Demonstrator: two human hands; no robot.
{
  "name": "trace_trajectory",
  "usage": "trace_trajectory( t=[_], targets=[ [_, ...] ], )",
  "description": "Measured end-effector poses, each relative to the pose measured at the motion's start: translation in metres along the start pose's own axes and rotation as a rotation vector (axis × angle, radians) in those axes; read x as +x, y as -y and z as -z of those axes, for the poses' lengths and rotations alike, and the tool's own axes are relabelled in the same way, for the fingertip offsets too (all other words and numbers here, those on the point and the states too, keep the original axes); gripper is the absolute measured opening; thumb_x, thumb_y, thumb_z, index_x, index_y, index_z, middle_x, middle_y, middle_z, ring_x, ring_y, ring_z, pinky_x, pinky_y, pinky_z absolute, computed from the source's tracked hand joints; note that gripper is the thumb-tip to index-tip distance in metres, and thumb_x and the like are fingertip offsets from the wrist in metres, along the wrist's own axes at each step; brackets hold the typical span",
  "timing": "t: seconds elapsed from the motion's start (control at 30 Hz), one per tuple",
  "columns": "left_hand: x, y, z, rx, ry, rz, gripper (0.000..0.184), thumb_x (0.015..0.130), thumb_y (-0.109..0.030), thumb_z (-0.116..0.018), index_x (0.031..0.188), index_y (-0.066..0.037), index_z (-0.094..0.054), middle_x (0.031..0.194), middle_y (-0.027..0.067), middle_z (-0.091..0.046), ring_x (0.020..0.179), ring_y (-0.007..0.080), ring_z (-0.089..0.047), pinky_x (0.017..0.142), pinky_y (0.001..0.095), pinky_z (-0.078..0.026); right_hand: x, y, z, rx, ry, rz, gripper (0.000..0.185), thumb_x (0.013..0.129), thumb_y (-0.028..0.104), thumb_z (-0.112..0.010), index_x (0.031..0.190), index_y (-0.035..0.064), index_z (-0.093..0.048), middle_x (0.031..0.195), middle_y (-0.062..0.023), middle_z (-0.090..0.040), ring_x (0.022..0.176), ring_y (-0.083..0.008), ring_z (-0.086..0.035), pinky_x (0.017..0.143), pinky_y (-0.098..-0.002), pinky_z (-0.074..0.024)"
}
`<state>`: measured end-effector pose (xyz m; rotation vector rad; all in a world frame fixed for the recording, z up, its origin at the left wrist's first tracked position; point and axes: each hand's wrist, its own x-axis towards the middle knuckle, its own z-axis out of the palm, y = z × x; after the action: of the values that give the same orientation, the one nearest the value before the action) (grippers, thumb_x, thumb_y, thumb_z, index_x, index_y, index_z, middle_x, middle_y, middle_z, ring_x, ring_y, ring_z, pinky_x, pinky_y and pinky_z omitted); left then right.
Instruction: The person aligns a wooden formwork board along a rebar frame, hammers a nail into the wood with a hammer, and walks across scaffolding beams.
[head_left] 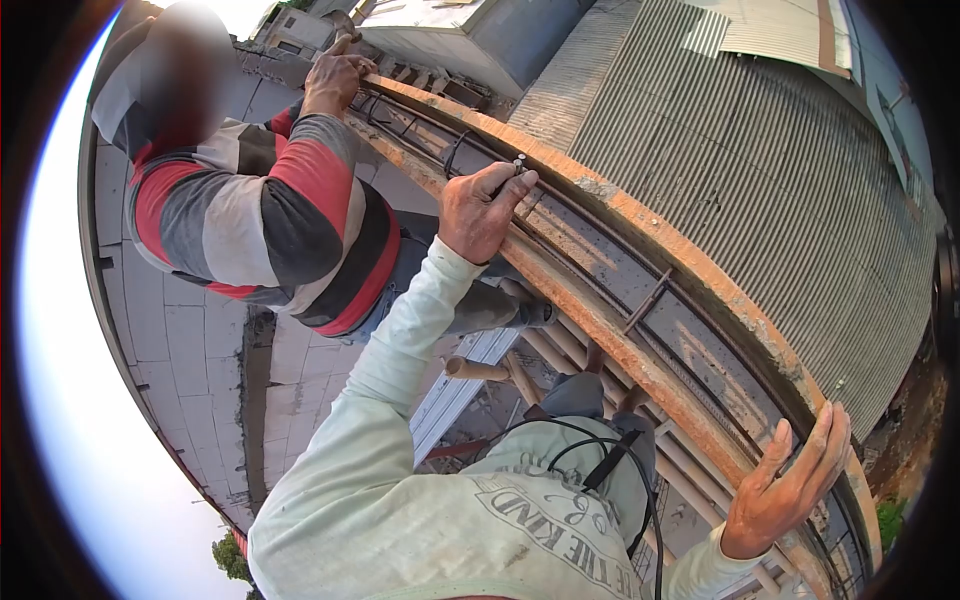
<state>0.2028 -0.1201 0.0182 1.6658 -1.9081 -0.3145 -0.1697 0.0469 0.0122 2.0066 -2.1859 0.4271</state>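
The pale shirt [450, 530] carries dark printed letters, of which "THE KIND" can be read; the smaller script above is too distorted to make out. A black cable [655, 500] loops across the shirt front; a co-worker in a striped top [270, 215] stands at the left, hands at the far end of the boards. The left hand [483, 212] is closed, pinching what looks like a nail [520, 163] over the trough; the right hand [785, 490] is open, fingers spread at the far board [680, 245], near right. Metal bars [648, 300] lie between this and the near board [600, 310]; round poles [690, 480] run below; a corrugated roof [700, 170] spreads beyond, a block wall [190, 340] stands left.
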Motion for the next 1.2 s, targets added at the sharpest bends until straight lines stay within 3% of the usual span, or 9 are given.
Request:
trace_trajectory(
  t=[0.67,0.73,0.77,1.2],
  targets=[
    [-0.0005,0.0018,0.0054,0.088,-0.042,-0.027,0.025,0.09,-0.027,-0.065,0.082,-0.003,-0.066,0.066,0.0153,-0.062,0.061,0.0328,-0.062,0.056,0.0386,-0.046,-0.0019,0.0002,-0.0016,-0.03,0.007,-0.001,0.046,0.099,0.029,-0.051,0.134,-0.0004,-0.051,0.135,-0.0165,-0.051,0.128,-0.0335,-0.048,0.11,-0.0531,-0.0371],
    [-0.0002,0.0026,0.0039,0.032,-0.034,-0.051,0.025,0.089,-0.028,-0.066,0.083,-0.003,-0.067,0.067,0.0158,-0.062,0.061,0.0331,-0.063,0.057,0.0385,-0.048,-0.0028,-0.0006,-0.003,-0.03,0.003,-0.007,0.044,0.098,0.025,-0.053,0.134,-0.0003,-0.051,0.135,-0.0182,-0.05,0.127,-0.0359,-0.047,0.107,-0.0494,-0.039],
    [-0.0007,0.0057,0.0019,-0.005,-0.041,-0.06,0.025,0.09,-0.024,-0.066,0.087,0.001,-0.066,0.066,0.0145,-0.06,0.058,0.0254,-0.06,0.057,0.0343,-0.047,-0.0019,0.0019,-0.0013,-0.032,0.009,-0.015,0.044,0.098,0.026,-0.053,0.134,0.0,-0.051,0.135,-0.0182,-0.051,0.127,-0.036,-0.047,0.107,-0.0496,-0.0395],
    [-0.0033,0.004,0.002,0.058,-0.124,-0.096,0.028,0.09,-0.03,-0.066,0.087,-0.002,-0.069,0.066,0.0129,-0.062,0.059,0.0283,-0.063,0.055,0.0359,-0.048,-0.0015,0.0048,-0.0024,-0.065,0.007,-0.032,0.042,0.099,0.024,-0.053,0.131,-0.0027,-0.051,0.132,-0.0192,-0.051,0.125,-0.0355,-0.048,0.107,-0.0495,-0.0398]
  ],
)
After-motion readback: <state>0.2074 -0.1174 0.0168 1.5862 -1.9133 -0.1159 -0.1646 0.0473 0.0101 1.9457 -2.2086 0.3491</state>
